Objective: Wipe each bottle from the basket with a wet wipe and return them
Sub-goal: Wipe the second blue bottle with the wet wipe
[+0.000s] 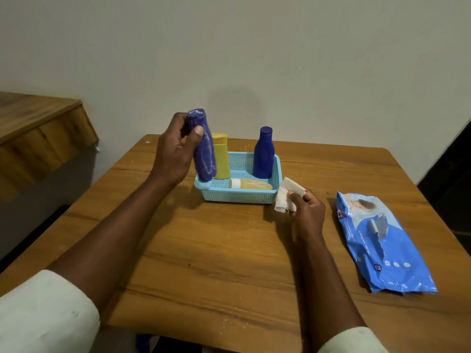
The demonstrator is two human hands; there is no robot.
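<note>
Fingers of left hand (175, 151) gripping purple bottle (204, 146) over basket (239, 194), right hand (305, 212) pinching wet wipe (288, 194) beside basket; probably returning it, needing upright lowering.

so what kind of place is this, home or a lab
Most likely a room in a home, though that is a guess: a plain painted wall, a scuffed wooden table with a small basket of toiletry bottles, and other wooden furniture at the left.
</note>
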